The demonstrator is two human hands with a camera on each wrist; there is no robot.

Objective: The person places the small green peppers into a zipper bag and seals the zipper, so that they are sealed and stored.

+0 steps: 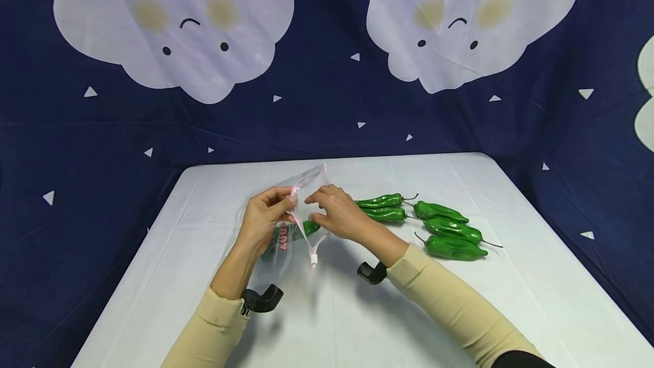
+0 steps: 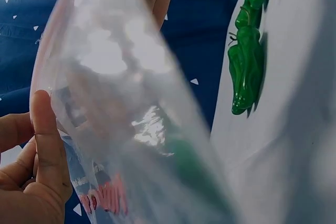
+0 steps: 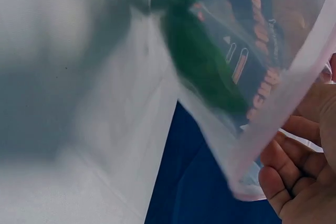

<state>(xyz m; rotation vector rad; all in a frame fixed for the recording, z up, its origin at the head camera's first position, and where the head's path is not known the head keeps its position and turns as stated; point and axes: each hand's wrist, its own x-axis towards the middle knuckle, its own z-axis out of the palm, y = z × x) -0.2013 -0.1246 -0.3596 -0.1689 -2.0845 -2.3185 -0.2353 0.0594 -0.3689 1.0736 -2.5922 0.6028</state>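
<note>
A clear zip bag (image 1: 301, 186) with a pink-edged mouth hangs over the table, its white slider (image 1: 314, 258) at the lower end of the mouth. My left hand (image 1: 265, 217) pinches one side of that mouth between thumb and fingers. Right at the opening is my right hand (image 1: 339, 212), its fingers loosely bent and nothing between them. Through the film shows a green pepper (image 3: 199, 61) inside the bag, which also carries red print. In the left wrist view the bag film (image 2: 115, 103) covers much of the scene and blurs the pepper behind it.
Several green peppers (image 1: 455, 247) lie on the white-covered table (image 1: 357, 322) to the right, two of them (image 1: 385, 214) partly behind my right hand. A dark blue cloth (image 1: 327, 112) with clouds and triangles hangs behind. Each wrist wears a black camera mount (image 1: 263, 299).
</note>
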